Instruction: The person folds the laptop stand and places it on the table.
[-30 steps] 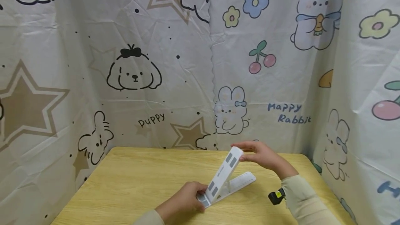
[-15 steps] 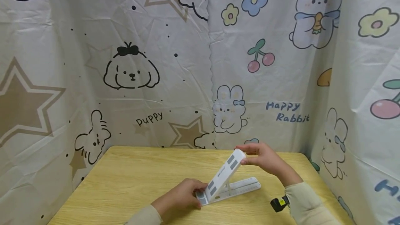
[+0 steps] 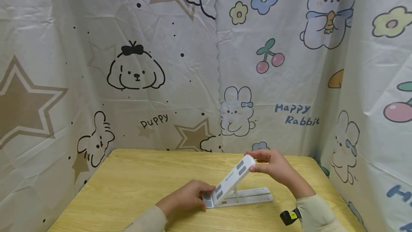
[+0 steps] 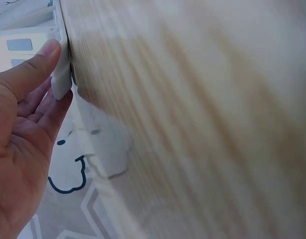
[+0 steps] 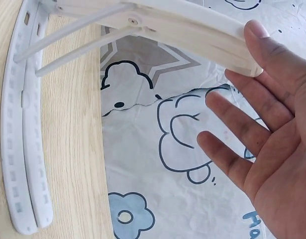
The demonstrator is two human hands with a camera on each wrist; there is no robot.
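Note:
A white folding laptop stand (image 3: pixel 232 181) with grey pads stands partly unfolded on the wooden table, its upper plate raised at a slant. Its slotted base (image 5: pixel 23 124) lies along the table, and a thin wire prop (image 5: pixel 78 31) joins base and plate. My left hand (image 3: pixel 190 197) pinches the hinged end; in the left wrist view the thumb (image 4: pixel 43 57) lies on top with fingers beneath. At the plate's raised end, my right hand (image 3: pixel 273 165) pinches the tip between thumb and index finger, while its other fingers are spread apart, as the right wrist view shows.
The yellow wood-grain table (image 3: pixel 135 174) reaches back to a printed curtain (image 3: pixel 190 81) hung around its back and sides. A small black device with a yellow label (image 3: pixel 289 217) is by the right sleeve.
The raised plate has tipped lower toward the right, along with my right hand. The base has swung round, its far end now farther right and nearer the front. My left hand keeps its grip.

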